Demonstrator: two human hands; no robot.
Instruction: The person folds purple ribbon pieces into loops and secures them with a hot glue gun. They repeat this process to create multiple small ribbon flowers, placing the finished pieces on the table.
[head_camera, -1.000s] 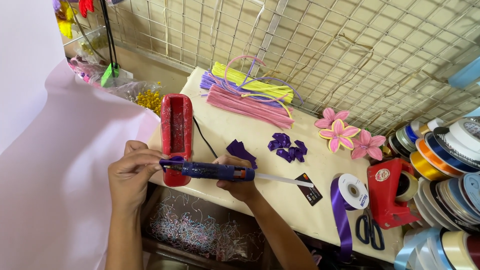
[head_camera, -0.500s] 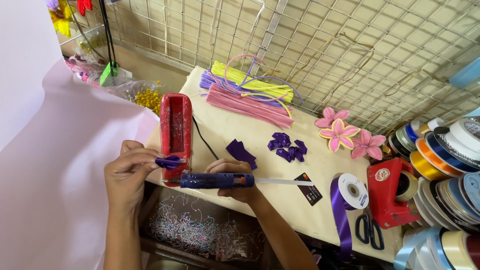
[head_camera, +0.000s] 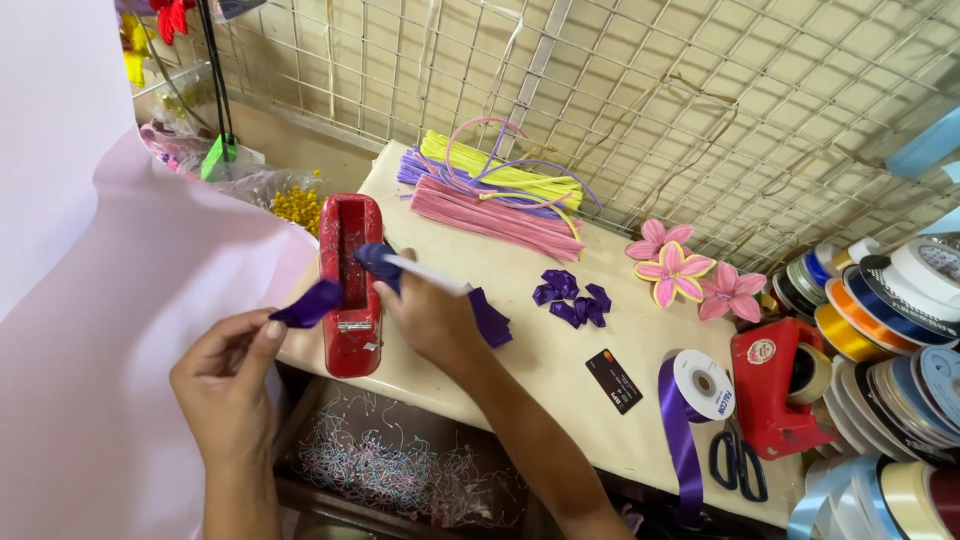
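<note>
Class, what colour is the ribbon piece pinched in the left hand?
Purple; the ribbon piece in the left hand shows best in the head view.

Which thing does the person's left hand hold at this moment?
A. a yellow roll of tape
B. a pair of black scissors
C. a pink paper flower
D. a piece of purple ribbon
D: the left hand pinches a piece of purple ribbon between thumb and fingers, beside the red tape dispenser; the scissors and the pink flowers lie untouched on the table.
</note>
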